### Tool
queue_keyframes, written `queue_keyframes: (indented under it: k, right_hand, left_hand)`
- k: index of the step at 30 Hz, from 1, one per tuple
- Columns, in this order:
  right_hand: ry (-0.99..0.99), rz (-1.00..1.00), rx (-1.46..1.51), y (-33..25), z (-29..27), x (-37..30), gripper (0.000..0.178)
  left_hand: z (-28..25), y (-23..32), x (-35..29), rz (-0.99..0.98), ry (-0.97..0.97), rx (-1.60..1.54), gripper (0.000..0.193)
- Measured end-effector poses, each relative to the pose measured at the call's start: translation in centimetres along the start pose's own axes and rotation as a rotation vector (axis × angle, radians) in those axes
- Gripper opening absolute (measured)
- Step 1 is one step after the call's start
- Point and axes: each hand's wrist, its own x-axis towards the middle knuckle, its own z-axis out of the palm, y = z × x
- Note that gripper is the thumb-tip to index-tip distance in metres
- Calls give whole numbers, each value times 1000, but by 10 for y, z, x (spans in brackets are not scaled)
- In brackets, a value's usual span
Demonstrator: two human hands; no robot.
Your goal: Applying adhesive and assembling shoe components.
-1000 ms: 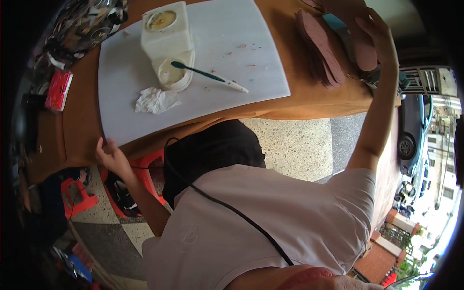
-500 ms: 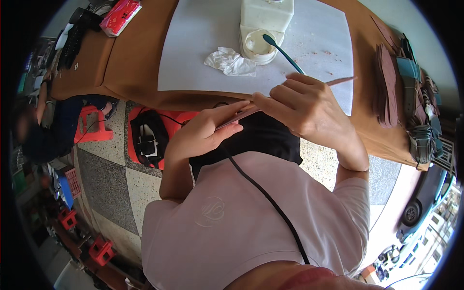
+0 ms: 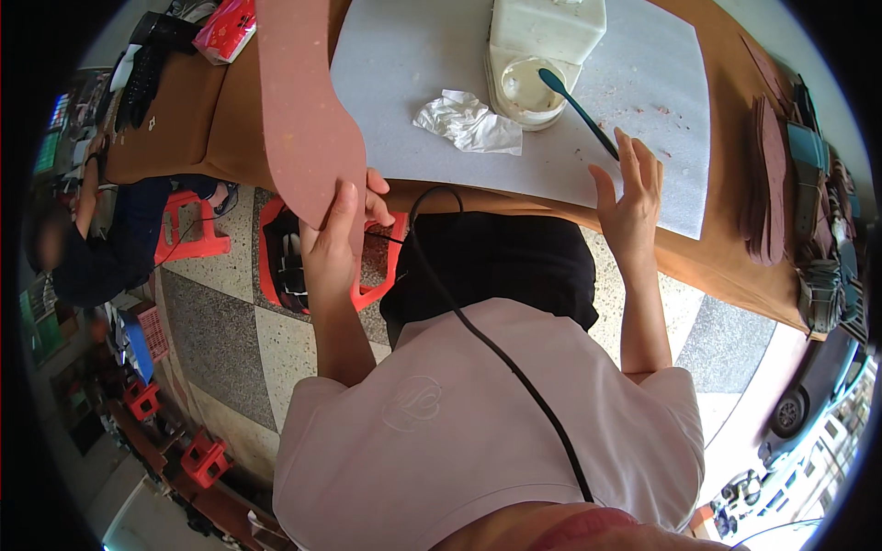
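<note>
One held insole (image 3: 317, 119) — one teal tool (image 3: 581, 113), one crumpled tissue (image 3: 473, 124), one white container (image 3: 548, 41)

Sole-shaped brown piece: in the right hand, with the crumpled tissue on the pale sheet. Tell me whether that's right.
Wrong side: the head view shows the left hand holding the sole-shaped brown piece; the crumpled tissue does lie on the pale sheet.

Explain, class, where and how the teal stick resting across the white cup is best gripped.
I'd pinch the slim shaft of the teal stick between thumb and finger, coming from the right: its broader end lies over the white cup, while the shaft slants clear of it towards the right hand. Its lower end is hidden there.
</note>
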Motion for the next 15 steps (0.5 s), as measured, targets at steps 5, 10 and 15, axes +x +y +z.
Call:
queue_keyframes:
  k: [5, 10, 15]
  right_hand:
    - [-84, -20, 35, 1, 4, 3, 40]
    - [-124, 2, -22, -19, -19, 5, 33]
    - [-134, 17, -105, -36, -36, 18, 29]
  left_hand:
    - [18, -6, 5, -40, 50, 13, 22]
    - [7, -15, 3, -22, 66, 129, 20]
    - [0, -18, 6, 12, 112, 226, 20]
